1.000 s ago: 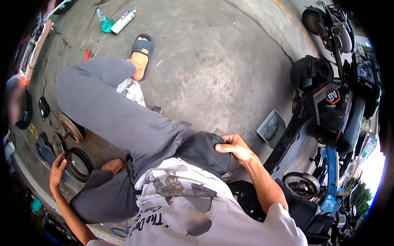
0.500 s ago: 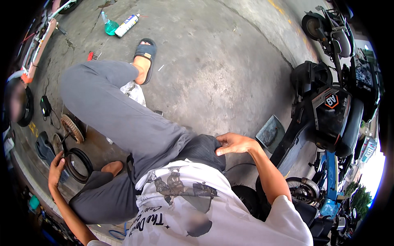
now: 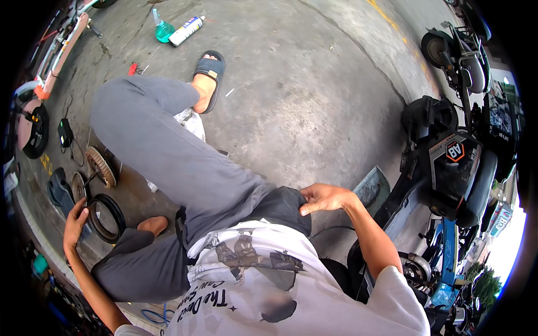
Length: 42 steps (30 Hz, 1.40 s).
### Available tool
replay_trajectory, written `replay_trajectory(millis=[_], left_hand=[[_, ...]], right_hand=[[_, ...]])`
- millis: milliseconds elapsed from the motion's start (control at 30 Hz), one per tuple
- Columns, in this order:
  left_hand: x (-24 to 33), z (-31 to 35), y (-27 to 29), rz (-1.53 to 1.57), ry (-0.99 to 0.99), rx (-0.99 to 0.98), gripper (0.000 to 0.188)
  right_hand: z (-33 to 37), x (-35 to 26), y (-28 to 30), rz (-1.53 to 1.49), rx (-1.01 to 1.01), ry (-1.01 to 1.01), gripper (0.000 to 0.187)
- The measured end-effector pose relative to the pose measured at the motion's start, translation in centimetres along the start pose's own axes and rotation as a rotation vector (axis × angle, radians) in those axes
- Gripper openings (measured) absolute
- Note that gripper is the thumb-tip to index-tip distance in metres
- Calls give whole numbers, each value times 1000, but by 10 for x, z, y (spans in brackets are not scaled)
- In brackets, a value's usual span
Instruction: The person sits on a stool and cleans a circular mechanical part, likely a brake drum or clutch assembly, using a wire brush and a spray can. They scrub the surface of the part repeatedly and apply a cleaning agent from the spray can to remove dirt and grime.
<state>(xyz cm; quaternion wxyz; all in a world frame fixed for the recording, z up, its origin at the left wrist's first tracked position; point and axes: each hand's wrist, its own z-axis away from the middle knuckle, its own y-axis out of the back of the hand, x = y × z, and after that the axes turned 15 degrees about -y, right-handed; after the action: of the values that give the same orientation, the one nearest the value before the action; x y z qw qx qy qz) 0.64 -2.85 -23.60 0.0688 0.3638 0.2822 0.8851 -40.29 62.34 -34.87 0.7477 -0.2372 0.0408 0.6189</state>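
Observation:
My left hand (image 3: pixel 74 225) hangs at the left beside a black tyre (image 3: pixel 107 218), fingers apart and slightly bent, with nothing seen in it. Close to its fingertips is a metal disc-like wheel part (image 3: pixel 78 186). A wheel hub with a brown, ridged rim (image 3: pixel 101 167) stands just beyond. At my waist, my right hand (image 3: pixel 328 199) is closed on the edge of a black mesh-textured piece (image 3: pixel 280 206); the thumb lies on its near face and some fingers are hidden. My grey-trousered leg (image 3: pixel 162 131) stretches across the middle.
Ahead on the concrete are a green spray bottle (image 3: pixel 164 31), a white spray can (image 3: pixel 187 31) and a red item (image 3: pixel 133 69). A black charger-like box (image 3: pixel 65 133) with a cable lies left. A grey tray (image 3: pixel 372 189) and a black scooter (image 3: pixel 448 168) stand right.
The whole view has shifted slightly, so the floor items sit further right. Both hands keep nearly the same places and poses.

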Motion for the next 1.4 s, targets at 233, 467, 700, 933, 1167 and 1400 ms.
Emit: replay_trajectory(millis=[233, 467, 700, 933, 1167, 1400], left_hand=[[13, -5, -4, -165, -135, -16, 61], [18, 16, 1, -289, -229, 66, 58], [25, 43, 0, -281, -221, 180, 56], [-6, 89, 4, -201, -139, 263, 55], [-24, 139, -6, -147, -49, 340, 56], [-40, 158, -15, -109, -21, 317, 55]], right_hand=[[-4, 0, 13, 304, 133, -192, 59], [-4, -154, 36, 1012, 805, -48, 53], [18, -435, -71, 887, 1273, 828, 30], [-45, -578, -205, 1343, 920, 1002, 32], [-164, -544, -209, 1976, 306, 486, 49], [-177, -528, -214, 1973, 195, 86, 59]])
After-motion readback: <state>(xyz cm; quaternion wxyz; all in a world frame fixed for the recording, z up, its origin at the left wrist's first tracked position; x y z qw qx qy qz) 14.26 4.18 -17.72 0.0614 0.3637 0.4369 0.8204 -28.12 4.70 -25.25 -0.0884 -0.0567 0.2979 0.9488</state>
